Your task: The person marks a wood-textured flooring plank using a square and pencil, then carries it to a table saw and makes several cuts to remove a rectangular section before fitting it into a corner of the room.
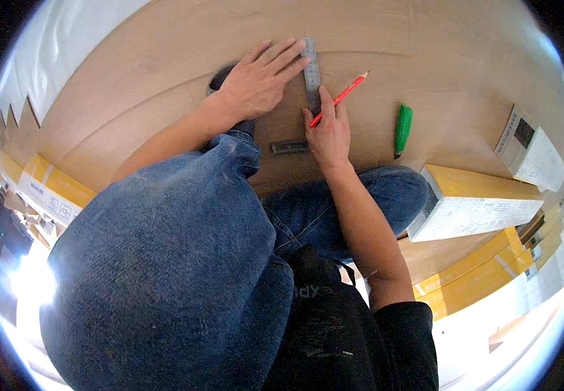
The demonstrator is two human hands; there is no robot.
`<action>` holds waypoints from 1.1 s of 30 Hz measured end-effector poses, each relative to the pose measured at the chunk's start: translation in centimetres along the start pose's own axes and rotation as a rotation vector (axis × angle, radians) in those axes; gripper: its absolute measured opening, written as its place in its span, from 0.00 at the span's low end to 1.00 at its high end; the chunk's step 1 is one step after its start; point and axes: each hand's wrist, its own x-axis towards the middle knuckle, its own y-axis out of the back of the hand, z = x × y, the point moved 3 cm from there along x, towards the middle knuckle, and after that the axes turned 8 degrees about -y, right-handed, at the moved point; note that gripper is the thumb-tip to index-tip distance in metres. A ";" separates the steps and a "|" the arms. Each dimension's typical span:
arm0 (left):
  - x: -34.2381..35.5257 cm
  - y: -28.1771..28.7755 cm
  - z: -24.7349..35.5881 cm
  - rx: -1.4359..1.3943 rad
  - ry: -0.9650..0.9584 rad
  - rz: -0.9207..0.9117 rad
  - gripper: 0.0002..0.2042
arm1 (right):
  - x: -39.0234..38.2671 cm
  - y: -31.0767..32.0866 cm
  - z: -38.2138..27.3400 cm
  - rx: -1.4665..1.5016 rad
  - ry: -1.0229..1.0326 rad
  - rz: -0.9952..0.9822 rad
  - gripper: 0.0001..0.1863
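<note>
Running fore-and-aft: metal ruler point(311, 70); left hand point(254, 83) at far end, grip spread; right hand point(329, 133) at near end, clasping red pencil point(351, 88).

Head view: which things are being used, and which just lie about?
In use, apparently:
metal ruler, left fingers against its edge
red pencil, in right fingers
dark bar, possibly joined to ruler

Lying about, apparently:
green tool
yellow-and-white boxes

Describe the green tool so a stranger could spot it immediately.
On the wood-look floor, look just beyond the person's denim-covered right knee. There, to the right of the right hand, lies a slim tool with a dark lower tip. Its green body sets it apart from the red pencil held in that hand and the grey ruler.
</note>
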 end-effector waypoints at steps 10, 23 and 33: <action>-0.1 0.0 0.2 -0.008 0.001 -0.034 0.39 | -0.1 -0.1 0.2 -0.001 -0.005 -0.020 0.32; 0.0 0.2 0.2 0.024 0.000 -0.055 0.40 | -0.1 -0.1 0.1 0.012 0.009 -0.016 0.31; -0.2 -0.1 0.2 0.008 0.010 -0.036 0.40 | -0.2 -0.1 -0.3 -0.041 0.102 0.071 0.31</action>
